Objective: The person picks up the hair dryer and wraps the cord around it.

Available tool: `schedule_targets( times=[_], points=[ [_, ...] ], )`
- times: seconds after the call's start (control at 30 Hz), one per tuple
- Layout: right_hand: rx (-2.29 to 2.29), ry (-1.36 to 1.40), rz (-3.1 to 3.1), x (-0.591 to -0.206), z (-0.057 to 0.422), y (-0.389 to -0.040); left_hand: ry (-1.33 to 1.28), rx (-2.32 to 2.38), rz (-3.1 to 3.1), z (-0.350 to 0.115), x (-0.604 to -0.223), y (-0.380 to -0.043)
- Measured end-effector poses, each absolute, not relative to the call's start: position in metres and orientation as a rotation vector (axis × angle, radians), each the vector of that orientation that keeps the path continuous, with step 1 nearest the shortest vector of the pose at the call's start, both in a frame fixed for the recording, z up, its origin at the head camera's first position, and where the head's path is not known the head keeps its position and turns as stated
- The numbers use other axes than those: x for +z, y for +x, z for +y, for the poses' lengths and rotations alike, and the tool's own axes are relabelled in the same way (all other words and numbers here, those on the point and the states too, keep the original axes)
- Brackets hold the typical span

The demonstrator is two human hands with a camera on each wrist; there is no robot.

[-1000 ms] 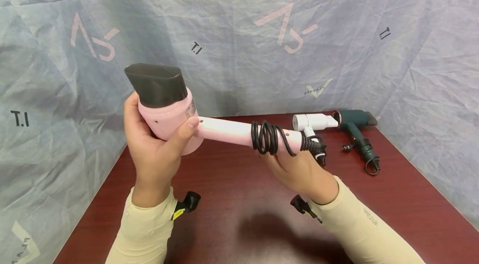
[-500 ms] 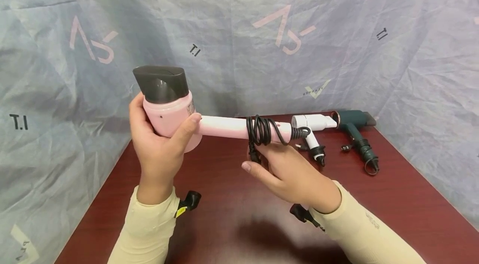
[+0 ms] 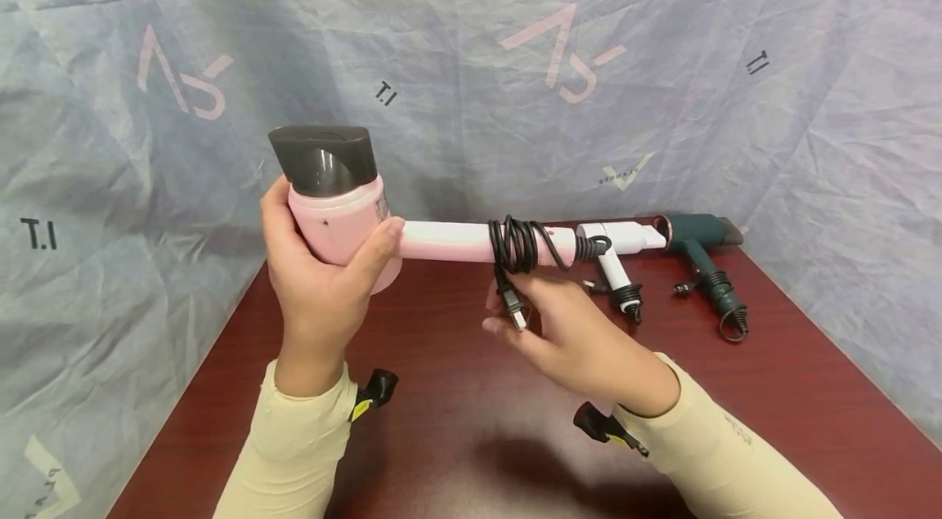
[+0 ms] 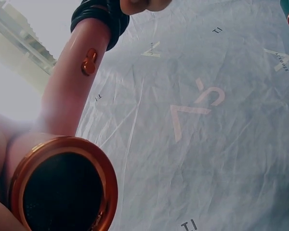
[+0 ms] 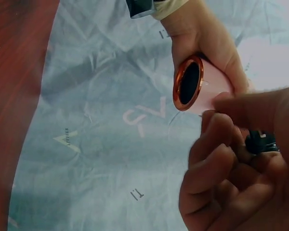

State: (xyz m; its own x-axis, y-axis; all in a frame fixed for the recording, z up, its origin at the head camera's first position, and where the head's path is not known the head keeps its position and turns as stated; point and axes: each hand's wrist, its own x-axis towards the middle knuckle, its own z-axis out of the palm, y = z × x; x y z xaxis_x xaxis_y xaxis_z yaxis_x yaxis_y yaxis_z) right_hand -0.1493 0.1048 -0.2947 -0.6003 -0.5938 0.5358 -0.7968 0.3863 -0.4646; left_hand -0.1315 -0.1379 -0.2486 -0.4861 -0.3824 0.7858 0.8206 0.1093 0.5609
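My left hand [image 3: 316,302] grips the round body of a pink hair dryer [image 3: 449,241], with the thumb beside the handle joint. A dark flat nozzle [image 3: 327,161] points up, and a copper ring [image 4: 113,187] rims the other end. Black cord [image 3: 518,245] is coiled around the handle near its end. From the coil hangs the two-pin plug [image 3: 511,302], in front of my right hand [image 3: 574,327]. That hand is under the handle at the coil. In the right wrist view its fingers [image 5: 209,166] are curled; whether they pinch the cord or plug is hidden.
On the reddish-brown table [image 3: 441,421], a white hair dryer [image 3: 614,239] and a dark green one [image 3: 695,233] lie at the back right, cords wound on their handles. A grey printed cloth [image 3: 456,78] hangs behind and at the sides.
The pink dryer has shifted slightly right, and its handle end has come up level. My right hand has moved lower beneath the coil, and the plug has come into sight, hanging down.
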Motion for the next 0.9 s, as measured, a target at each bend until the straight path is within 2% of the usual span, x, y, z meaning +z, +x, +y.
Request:
schedule_targets(
  times=[0.17,0.43,0.63,0.9],
  points=[
    [0.882,1.135,-2.245,-0.296,0.103,-0.152,-0.433,-1.510,-1.484,-0.142,-0.255,-0.138],
    [0.506,0.847,-1.841,-0.299,0.101,-0.164,-0.300,-1.148,-1.807,-0.156,-0.277,-0.160],
    [0.534,1.081,-1.843,-0.300,0.101,-0.180,-0.311,-1.089,-1.969,-0.159,-0.278,-0.161],
    [0.591,1.343,-2.166,-0.313,0.104,-0.185,-0.428,-1.051,-2.077,-0.159,-0.276,-0.158]
  ],
)
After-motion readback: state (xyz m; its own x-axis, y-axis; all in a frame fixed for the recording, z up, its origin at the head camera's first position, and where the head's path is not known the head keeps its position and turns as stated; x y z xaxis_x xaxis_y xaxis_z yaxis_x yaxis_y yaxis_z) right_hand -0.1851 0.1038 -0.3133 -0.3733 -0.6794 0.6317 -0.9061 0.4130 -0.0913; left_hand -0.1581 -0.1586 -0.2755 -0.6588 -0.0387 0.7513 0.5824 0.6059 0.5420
